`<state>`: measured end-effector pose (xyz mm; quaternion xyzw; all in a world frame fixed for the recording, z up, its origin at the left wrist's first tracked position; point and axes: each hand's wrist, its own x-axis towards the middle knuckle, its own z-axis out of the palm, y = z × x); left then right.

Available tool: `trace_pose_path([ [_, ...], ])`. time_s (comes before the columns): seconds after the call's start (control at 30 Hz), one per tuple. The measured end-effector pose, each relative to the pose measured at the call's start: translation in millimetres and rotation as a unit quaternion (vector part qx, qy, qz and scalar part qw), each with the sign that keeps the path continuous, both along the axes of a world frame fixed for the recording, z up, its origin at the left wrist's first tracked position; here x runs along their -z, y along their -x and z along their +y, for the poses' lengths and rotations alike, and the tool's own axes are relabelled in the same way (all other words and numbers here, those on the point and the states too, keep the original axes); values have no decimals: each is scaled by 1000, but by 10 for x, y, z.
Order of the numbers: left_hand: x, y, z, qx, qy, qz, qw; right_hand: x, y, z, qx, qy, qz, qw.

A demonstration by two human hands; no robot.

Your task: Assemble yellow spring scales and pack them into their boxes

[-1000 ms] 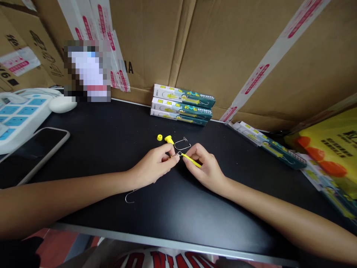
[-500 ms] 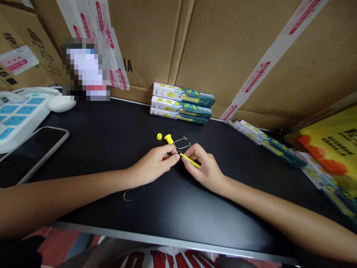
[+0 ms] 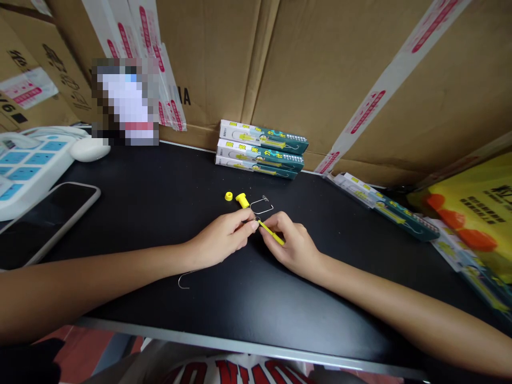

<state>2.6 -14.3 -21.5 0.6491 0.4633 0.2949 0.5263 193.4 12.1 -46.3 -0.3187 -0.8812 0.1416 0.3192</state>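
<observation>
My left hand pinches a small metal ring at its fingertips, at the centre of the black table. Between the fingers of my right hand is a thin yellow rod, its upper end at the ring. Just beyond my left fingers lie a yellow plug, a small yellow cap, a bent wire and a tiny spring. A wire hook lies below my left wrist, partly hidden by it.
Printed boxes are stacked at the back, with more boxes at the right near a yellow bag. At the left are a phone, a power strip and a white rounded object.
The yellow rod and my right fingers have shifted slightly down and left. My right index finger is a little more bent. My left hand has barely moved.
</observation>
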Motion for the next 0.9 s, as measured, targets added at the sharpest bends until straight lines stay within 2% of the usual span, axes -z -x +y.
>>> trace_pose_path([
  [0.17, -9, 7, -5, 5, 0, 8, 1000, 9, -1, -2, -7, -23, -2, 1000],
  [0.4, -6, 7, -8, 25, 14, -34, 999, 53, -12, 22, -26, -132, -15, 991],
  [0.5, 13, 16, 2, 36, 19, -59, 997, 30, -10, 21, -40, -131, -15, 990],
  [0.63, 48, 39, 15, 48, 9, -76, 996, 10, -11, 14, -42, -65, 19, 997],
  [0.77, 64, 58, 17, 50, 12, -88, 995, -16, -14, 20, -27, 67, 50, 996],
  [0.9, 64, 72, 26, 55, 33, -94, 994, -65, -3, 44, -49, 163, 65, 983],
])
